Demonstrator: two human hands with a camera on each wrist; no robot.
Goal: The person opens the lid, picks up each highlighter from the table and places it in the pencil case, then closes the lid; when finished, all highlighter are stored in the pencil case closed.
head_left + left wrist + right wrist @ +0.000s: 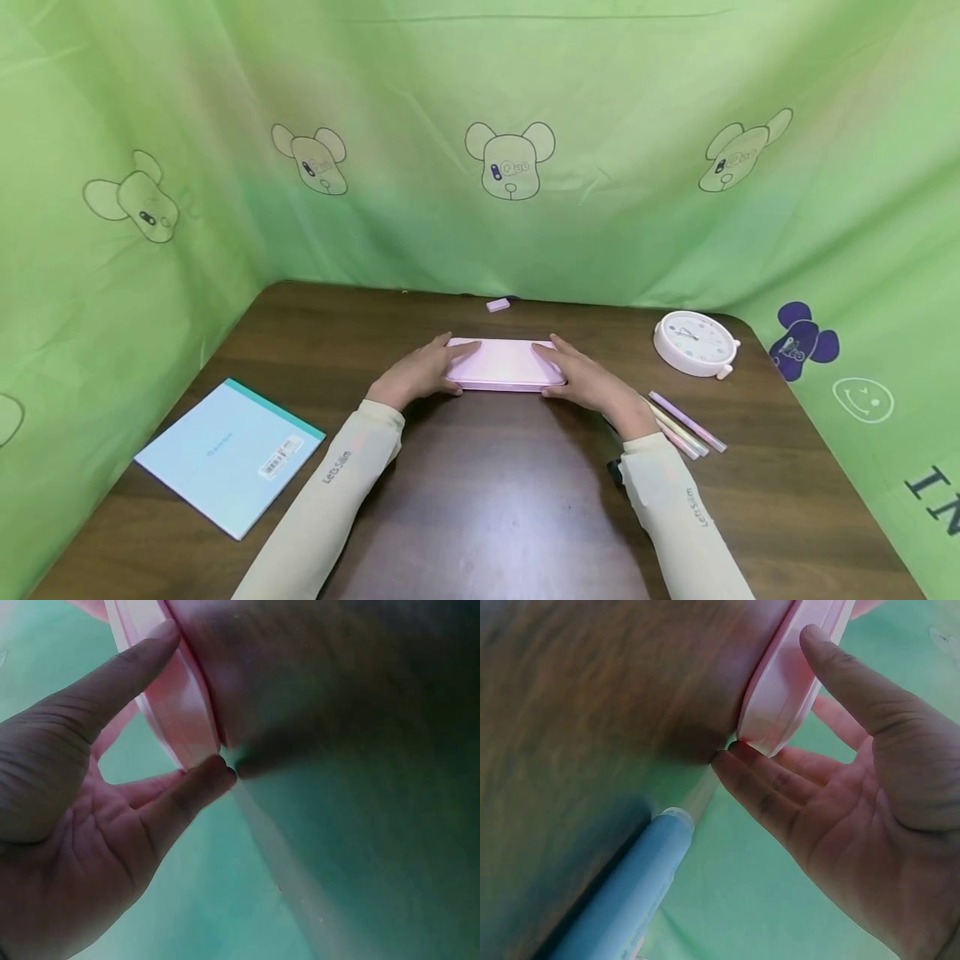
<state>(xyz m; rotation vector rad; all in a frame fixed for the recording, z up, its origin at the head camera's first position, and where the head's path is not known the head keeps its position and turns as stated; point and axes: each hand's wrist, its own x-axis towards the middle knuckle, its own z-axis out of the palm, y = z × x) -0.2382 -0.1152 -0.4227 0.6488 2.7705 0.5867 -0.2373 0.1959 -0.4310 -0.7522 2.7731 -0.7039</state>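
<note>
Both hands hold a flat pink pencil case at the middle of the table, one at each short end. My left hand has its thumb along the near long side and its other fingers around the left end. At the opposite end my right hand mirrors this grip. In the left wrist view the thumb lies on the case's side wall, with fingertips low at its corner. The right wrist view shows fingertips at the lower corner of the case, right beside the tabletop.
A light-blue notebook lies at the left. Several pastel pens lie beside the right forearm; a blue pen shows close up in the right wrist view. A round white clock lies at the back right, and a small pink eraser behind the case.
</note>
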